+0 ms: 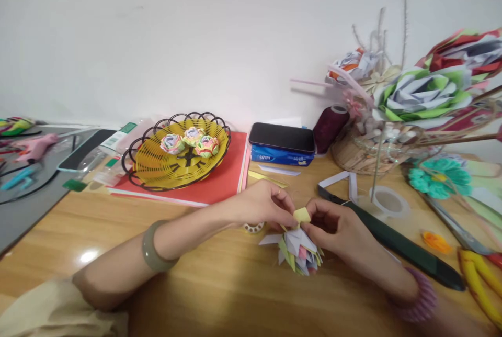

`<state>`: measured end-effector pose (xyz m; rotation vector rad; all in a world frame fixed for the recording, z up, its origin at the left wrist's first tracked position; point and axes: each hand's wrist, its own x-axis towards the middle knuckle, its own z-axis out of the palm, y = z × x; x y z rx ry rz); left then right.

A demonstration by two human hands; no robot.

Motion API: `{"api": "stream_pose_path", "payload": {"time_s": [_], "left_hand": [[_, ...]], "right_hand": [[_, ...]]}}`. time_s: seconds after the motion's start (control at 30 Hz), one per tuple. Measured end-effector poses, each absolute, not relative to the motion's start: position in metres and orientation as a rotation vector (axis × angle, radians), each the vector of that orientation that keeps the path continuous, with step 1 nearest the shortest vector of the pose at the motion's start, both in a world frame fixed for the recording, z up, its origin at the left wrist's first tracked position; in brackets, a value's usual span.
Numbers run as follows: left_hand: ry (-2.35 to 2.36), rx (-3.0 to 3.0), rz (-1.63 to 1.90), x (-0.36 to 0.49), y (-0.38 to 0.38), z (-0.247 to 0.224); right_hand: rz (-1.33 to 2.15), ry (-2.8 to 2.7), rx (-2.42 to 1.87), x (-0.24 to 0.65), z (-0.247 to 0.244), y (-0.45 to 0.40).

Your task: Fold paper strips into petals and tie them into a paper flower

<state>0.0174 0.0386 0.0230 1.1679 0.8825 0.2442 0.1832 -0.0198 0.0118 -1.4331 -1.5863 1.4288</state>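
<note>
Between my hands hangs a folded paper flower point(301, 253), its white, green and pink petals pointing down toward the table. A small pale yellow paper piece point(301, 215) sticks up at its top end. My left hand point(270, 203) is closed in a pinch beside that top, fingertips against the flower's base. My right hand point(333, 222) pinches the same base from the other side. Exactly what lies between the fingertips is partly hidden. A small white ring with holes point(254, 227) lies just below my left hand.
A yellow woven basket point(176, 169) with several paper flowers stands on red paper point(231, 169). Behind my hands, a phone point(281, 137) rests on a blue tissue pack point(280, 156). To the right are a dark green long-handled tool point(408, 245), a tape roll point(388, 202) and scissors point(480, 274).
</note>
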Motion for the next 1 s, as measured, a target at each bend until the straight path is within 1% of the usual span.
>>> {"api": "stream_pose_path", "payload": {"time_s": [0.37, 0.53, 0.87, 1.0], "left_hand": [[0.909, 1.515, 0.279, 0.0131, 0.0350, 0.0271], [0.936, 1.579, 0.287, 0.0131, 0.0340, 0.0289], [0.982, 1.788, 0.337, 0.0116, 0.0327, 0.0243], [0.992, 1.882, 0.375, 0.0113, 0.0327, 0.0264]], "right_hand": [[1.489, -1.530, -1.369, 0.1821, 0.0111, -0.0196], [1.514, -1.521, -1.358, 0.1832, 0.0093, -0.0168], [1.300, -1.605, -1.396, 0.1834, 0.0045, -0.0190], [1.269, -1.617, -1.353, 0.1826, 0.0032, -0.0205]]}}
